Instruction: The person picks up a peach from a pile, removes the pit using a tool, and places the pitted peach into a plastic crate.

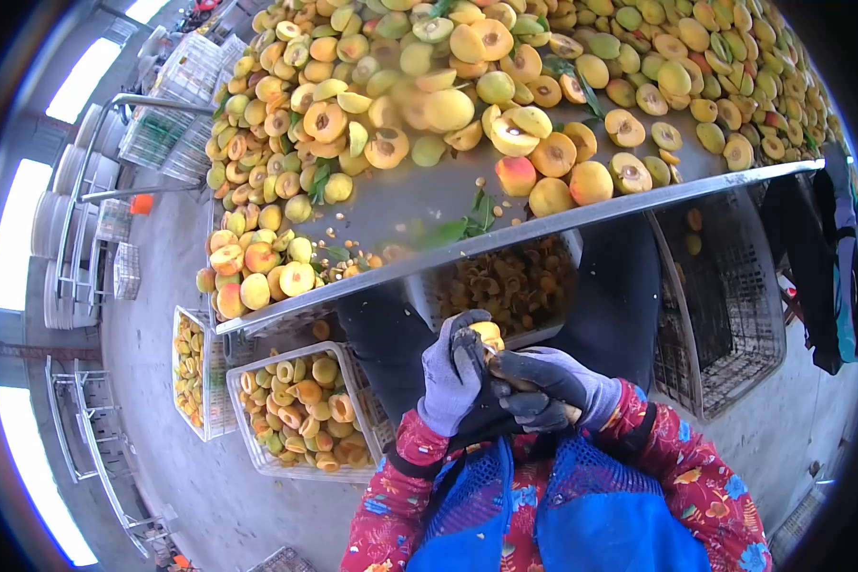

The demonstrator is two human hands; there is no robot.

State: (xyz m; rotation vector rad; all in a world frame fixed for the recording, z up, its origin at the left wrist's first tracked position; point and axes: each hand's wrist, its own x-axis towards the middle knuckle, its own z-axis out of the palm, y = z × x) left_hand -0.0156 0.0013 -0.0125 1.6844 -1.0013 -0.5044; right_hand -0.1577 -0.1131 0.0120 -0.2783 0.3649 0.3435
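My left hand (451, 370), in a grey glove with dark fingertips, is closed around a yellow peach piece (488, 334). Close against it, my right hand (543, 386) grips a tool whose light wooden handle end (572, 414) sticks out below the glove. The tool's working end is mostly hidden between the fingers and the fruit. Both hands are above my lap, just in front of the metal table (391, 200). On that table lies a large heap of peaches (319, 122), many of them cut in half, with some leaves (481, 212) and loose pits near the edge.
Under the table edge, a crate (574, 250) holds brownish scraps. To my left stand a white crate of peach halves (300, 410) and another filled crate (191, 372). A dark plastic crate (725, 305) stands at the right. Metal racks (91, 439) and stacked crates line the left.
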